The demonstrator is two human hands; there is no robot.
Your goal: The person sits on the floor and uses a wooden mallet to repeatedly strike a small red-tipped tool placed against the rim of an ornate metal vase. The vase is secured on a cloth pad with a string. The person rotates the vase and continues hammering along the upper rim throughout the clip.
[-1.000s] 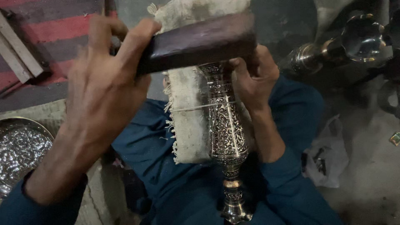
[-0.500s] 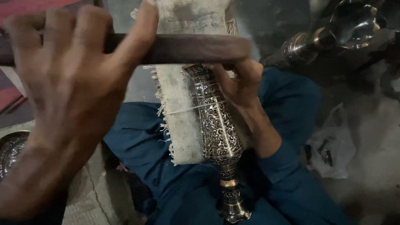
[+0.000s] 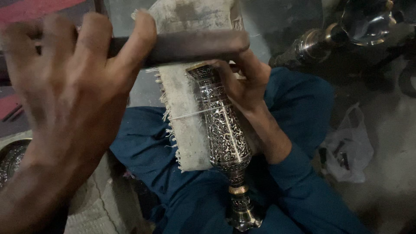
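Engraved metal vase steadied by right hand; left hand clasps wooden block.

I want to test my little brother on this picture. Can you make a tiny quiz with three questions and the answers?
1. True or false: the left hand grips a dark wooden block.
2. What lies beside the engraved metal vase: A a pale frayed cloth, B a green towel, C a newspaper?
3. Which hand steadies the vase near its top?

Key: 1 true. 2 A. 3 the right hand.
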